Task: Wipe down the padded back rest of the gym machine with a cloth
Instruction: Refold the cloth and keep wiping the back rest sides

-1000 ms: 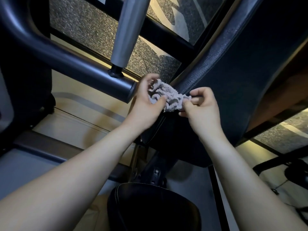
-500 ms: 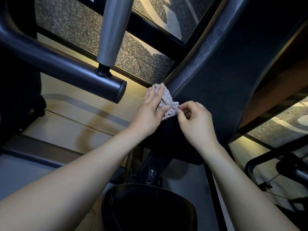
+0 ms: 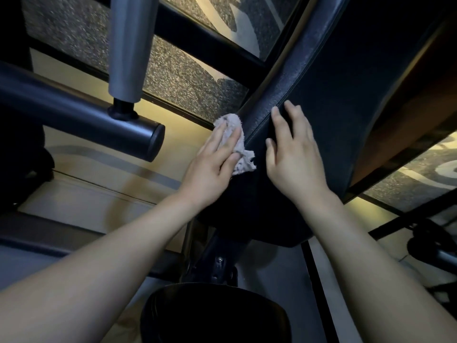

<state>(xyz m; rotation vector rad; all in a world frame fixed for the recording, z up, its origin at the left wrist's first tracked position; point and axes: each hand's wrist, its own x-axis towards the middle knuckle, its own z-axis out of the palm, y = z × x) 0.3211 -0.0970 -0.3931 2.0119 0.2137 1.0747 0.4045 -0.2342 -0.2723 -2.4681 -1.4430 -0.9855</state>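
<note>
The black padded back rest (image 3: 346, 100) slants from the upper right down to the middle of the head view. A small grey-pink cloth (image 3: 241, 154) lies against its left side edge, under my left hand (image 3: 212, 167), whose flat fingers press it onto the padding. My right hand (image 3: 294, 154) lies flat with fingers spread on the front face of the back rest, just right of the seam, holding nothing.
A thick dark metal tube (image 3: 81, 120) ends just left of my left hand, with a grey cylinder (image 3: 131, 45) standing on it. The black padded seat (image 3: 212, 315) is below, between my forearms. More frame bars (image 3: 420, 219) are at the right.
My right hand let go of the cloth and spread flat on the pad's front. My left hand flattened over the cloth against the pad's side edge.
</note>
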